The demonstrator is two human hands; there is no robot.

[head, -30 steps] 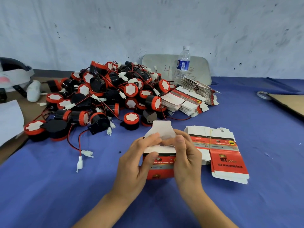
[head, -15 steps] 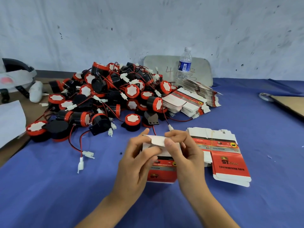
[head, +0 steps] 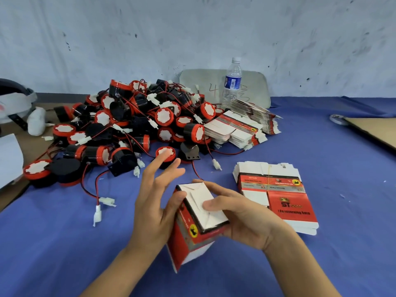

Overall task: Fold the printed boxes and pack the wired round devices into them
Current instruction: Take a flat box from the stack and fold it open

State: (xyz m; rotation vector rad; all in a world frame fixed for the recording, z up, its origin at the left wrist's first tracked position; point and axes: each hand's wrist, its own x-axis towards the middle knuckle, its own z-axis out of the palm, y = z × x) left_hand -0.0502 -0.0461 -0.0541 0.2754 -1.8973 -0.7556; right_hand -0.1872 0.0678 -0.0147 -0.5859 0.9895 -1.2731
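Head camera, looking down on a packing job: red-and-white printed cardboard box [head: 194, 236], folded into shape and tilted, white end flap turned up toward the lens, held between two bare hands over the blue cloth-covered table [head: 64, 254]. Wrapped round the box's far and right sides, the right hand [head: 246, 217], fingers [head: 214, 185] curled over the top edge, thumb pressed flat on the white flap. Laid against the red left side, the left hand [head: 153, 206], thumb touching the upper corner, fingers [head: 156, 165] straight, spread and lifted clear of the card, gripping nothing. Just right of the right-hand fingers, flat on the cloth: stack of unfolded red-and-white printed boxes [head: 285, 202]. Beyond the left-hand fingertips: large heap of round black-and-red wired devices [head: 132, 125], red and black leads trailing out. One white plug connector [head: 100, 209] lying well left of the left fingers. Farther back, past the right-hand fingers, more stacks of flat printed cartons [head: 237, 131] touching the heap. Behind those, clear plastic water bottle with blue label [head: 232, 82] standing upright before a rounded grey board [head: 255, 86] leaning on the scuffed white wall. Far right, edge of a brown cardboard sheet [head: 375, 131]. Contact between the box's lower end and the table: impossible to tell.
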